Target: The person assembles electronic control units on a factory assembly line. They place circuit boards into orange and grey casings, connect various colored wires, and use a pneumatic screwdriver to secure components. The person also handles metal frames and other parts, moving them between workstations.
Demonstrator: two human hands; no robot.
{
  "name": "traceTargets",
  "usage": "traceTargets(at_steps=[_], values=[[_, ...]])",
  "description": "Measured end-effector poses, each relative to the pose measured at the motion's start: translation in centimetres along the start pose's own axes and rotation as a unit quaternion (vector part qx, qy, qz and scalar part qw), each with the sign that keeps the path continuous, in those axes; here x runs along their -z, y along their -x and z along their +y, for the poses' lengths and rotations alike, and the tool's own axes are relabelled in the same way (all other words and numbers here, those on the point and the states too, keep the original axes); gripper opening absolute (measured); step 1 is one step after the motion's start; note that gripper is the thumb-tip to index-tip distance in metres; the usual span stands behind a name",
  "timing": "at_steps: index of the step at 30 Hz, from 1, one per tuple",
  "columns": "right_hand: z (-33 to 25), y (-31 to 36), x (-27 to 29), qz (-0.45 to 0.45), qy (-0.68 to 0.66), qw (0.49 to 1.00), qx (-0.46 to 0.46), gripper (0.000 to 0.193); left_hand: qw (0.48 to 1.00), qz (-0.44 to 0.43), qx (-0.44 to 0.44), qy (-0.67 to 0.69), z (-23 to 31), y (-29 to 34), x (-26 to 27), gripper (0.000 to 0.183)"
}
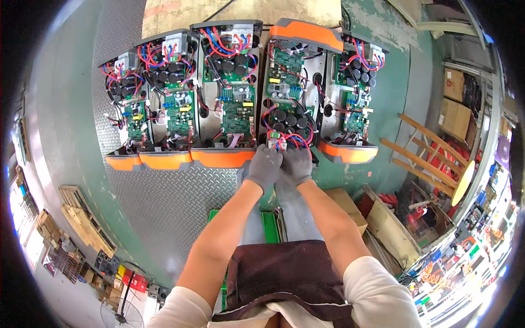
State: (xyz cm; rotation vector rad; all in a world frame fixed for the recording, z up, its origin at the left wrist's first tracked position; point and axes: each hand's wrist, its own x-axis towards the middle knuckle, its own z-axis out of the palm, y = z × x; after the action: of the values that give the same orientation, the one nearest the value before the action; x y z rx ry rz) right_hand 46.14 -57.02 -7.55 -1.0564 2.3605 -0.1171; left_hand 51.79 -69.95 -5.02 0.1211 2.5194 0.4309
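Note:
Both of my hands wear dark grey gloves and meet at the near end of an opened electronic unit with an orange end cover [306, 34] at its far end. My left hand [264, 165] has its fingers curled closed beside a small light-coloured terminal block [277, 144]. Close against it, my right hand [298, 165] is also closed, by the red and blue wires [298, 139]. What the fingertips grip is hidden behind the gloves. Past the wires sit round black capacitors [286, 117] and a green circuit board [284, 65].
Similar opened units stand in the row: three to the left, including the nearest one's board [236, 115], and one to the right [355, 109]. A wooden stool [429, 153] lies tipped at the right. Cardboard boxes [344, 208] and green crates [270, 227] are near my legs.

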Motion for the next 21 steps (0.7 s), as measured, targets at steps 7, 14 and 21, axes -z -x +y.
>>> traceTargets(at_steps=[7,14,21], values=[[0.7,0.6,-0.4,0.025,0.003,0.999,0.047,0.026,0.993,0.119,0.011,0.007,0.3,0.4,-1.8,0.023],[1.1,1.2,-1.7,0.02,0.011,0.998,0.061,0.021,0.994,0.092,-0.008,0.066,0.2,0.7,-2.0,0.021],[-0.2,0.4,0.8,-0.043,-0.062,0.997,-0.01,0.008,0.997,0.039,-0.015,0.066,-1.2,0.5,-1.5,0.025]])
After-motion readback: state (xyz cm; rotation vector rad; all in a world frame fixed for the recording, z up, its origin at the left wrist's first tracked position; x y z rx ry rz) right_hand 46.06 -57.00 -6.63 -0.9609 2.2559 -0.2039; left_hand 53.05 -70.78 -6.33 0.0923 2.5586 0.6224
